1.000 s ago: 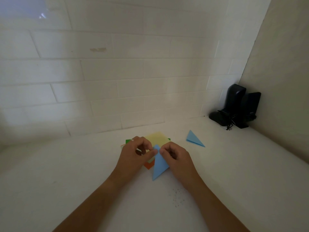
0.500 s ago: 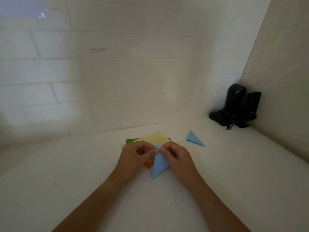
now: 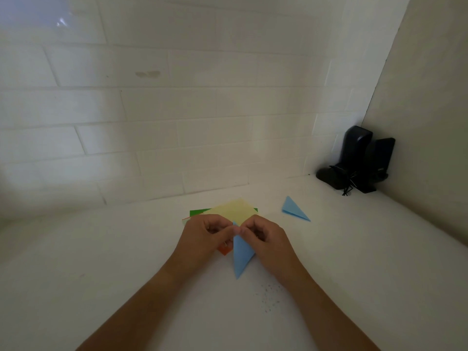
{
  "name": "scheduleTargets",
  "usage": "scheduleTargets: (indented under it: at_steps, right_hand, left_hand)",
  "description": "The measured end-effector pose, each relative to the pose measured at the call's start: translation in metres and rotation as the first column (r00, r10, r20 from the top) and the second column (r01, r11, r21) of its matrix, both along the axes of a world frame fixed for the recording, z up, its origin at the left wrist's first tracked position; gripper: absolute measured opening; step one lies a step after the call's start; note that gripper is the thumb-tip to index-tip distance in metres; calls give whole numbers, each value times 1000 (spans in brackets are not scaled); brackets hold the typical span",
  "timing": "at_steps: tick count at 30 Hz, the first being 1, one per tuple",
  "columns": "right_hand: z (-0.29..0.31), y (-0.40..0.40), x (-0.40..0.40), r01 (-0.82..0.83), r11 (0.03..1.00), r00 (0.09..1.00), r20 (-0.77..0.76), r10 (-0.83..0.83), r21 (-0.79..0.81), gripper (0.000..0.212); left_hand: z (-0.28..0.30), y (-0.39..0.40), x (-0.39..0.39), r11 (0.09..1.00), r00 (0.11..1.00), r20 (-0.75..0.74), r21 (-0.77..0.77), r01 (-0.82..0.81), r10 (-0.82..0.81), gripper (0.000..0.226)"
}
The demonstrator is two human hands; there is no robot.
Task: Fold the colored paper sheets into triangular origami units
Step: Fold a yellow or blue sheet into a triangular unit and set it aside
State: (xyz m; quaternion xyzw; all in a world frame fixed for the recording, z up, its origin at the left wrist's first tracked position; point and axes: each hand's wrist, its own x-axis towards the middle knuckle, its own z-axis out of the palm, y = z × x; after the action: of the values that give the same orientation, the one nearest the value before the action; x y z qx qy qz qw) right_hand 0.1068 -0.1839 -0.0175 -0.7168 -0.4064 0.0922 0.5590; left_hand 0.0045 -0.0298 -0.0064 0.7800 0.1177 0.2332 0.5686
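Note:
A blue paper piece (image 3: 241,258), folded to a long narrow triangle, points toward me on the white counter. My left hand (image 3: 206,240) and my right hand (image 3: 264,239) both pinch its far tip between thumb and fingers, knuckles nearly touching. Behind the hands lies a stack of flat sheets: a yellow sheet (image 3: 234,210) on top, a green sheet (image 3: 198,212) under it, and an orange sheet (image 3: 225,249) showing below my left hand. A finished blue triangular unit (image 3: 293,209) lies to the right of the stack.
A white tiled wall (image 3: 177,122) closes the back and a plain wall (image 3: 430,122) the right. Black speakers with a cable (image 3: 357,160) stand in the far right corner. Small specks (image 3: 269,297) dot the counter (image 3: 101,262) near my right forearm.
Both hands have drawn closer together at the blue paper's far tip. The blue piece has narrowed and turned slightly, and more of the yellow sheet shows behind the hands.

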Motion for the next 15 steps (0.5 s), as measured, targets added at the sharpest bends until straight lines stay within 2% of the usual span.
scheduleTargets:
  at_steps: [8,15]
  right_hand:
    - [-2,2,1,38,999,999,-34,-37,13,10]
    - [-1,1,0,9,1000,1000,2,-9,-11,16]
  left_hand:
    - [2,1,0,1000,999,33,-11,10,-10,17]
    - [-2,2,2,1000,1000,11,-5,19,-19,16]
